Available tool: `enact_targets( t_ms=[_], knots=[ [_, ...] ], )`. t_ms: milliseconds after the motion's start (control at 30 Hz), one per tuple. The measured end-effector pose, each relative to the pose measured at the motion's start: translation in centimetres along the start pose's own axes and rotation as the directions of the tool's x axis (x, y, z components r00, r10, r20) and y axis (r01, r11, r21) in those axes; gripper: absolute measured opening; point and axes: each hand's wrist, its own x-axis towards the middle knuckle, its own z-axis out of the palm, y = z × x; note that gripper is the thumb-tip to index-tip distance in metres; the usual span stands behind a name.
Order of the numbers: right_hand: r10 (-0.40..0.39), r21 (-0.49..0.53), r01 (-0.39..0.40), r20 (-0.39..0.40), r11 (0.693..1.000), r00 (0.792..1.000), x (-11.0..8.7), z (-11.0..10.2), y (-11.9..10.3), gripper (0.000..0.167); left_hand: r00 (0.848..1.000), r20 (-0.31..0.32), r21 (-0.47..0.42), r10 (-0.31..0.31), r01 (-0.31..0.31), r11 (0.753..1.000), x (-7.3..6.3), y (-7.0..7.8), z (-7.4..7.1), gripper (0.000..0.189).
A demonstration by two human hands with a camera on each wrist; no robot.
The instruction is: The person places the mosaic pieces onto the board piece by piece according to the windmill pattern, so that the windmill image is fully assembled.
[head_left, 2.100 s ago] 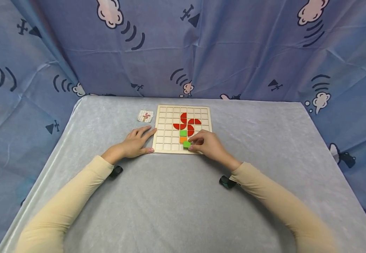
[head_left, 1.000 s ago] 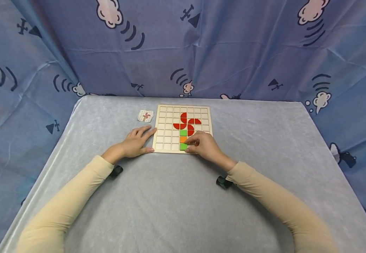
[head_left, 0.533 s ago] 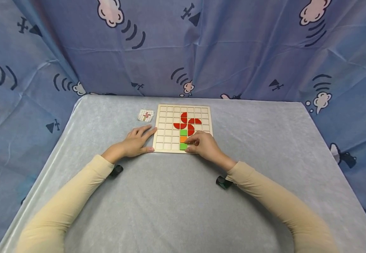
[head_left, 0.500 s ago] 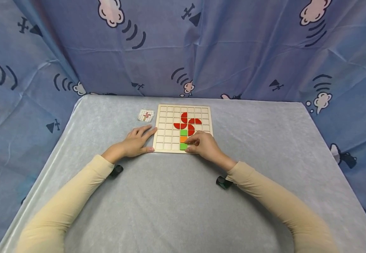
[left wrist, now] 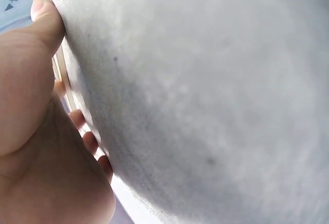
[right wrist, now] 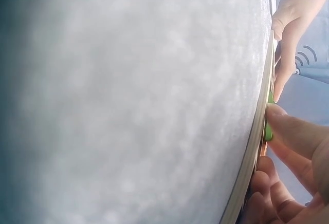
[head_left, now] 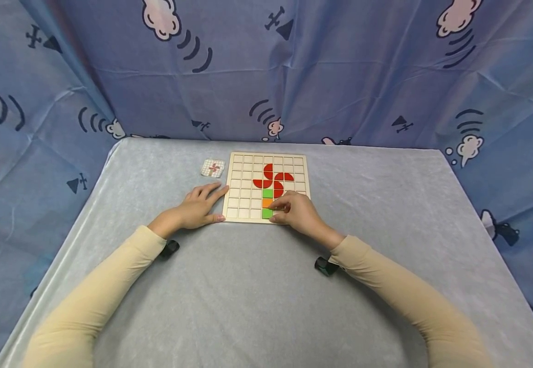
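Observation:
A wooden grid board (head_left: 239,203) lies on the table in the head view. Red quarter-round pieces (head_left: 278,190) form a pinwheel on it. Below them runs a column of a green block (head_left: 267,193), an orange block (head_left: 267,203) and a lower green block (head_left: 266,214) in the bottom row. My right hand (head_left: 297,209) pinches this lower green block with curled fingers; in the right wrist view the thumb touches its side. Fingers spread, my left hand (head_left: 195,208) rests on the table, thumb and fingertip touching the board's left edge.
A small card (head_left: 213,168) printed with a pinwheel pattern lies left of the board's upper corner. Grey cloth (head_left: 257,286) covers the table. A patterned blue curtain (head_left: 340,92) hangs behind and at both sides.
The lower green block, held tilted above the board two seconds ago, moved slightly left and down into the bottom-row cell. Since then the right hand has stayed there. The left hand has not moved.

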Motion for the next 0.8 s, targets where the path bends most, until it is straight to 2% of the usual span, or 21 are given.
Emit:
enact_targets(
  t_ms=[800],
  knots=[
    [0.0, 0.04, 0.001, -0.018, 0.999, 1.0, -0.05, -0.09, 0.2, 0.024, 0.999, -0.026, -0.01, 0.026, -0.026, 1.0, -0.22, 0.46, -0.32, 0.079]
  ],
)
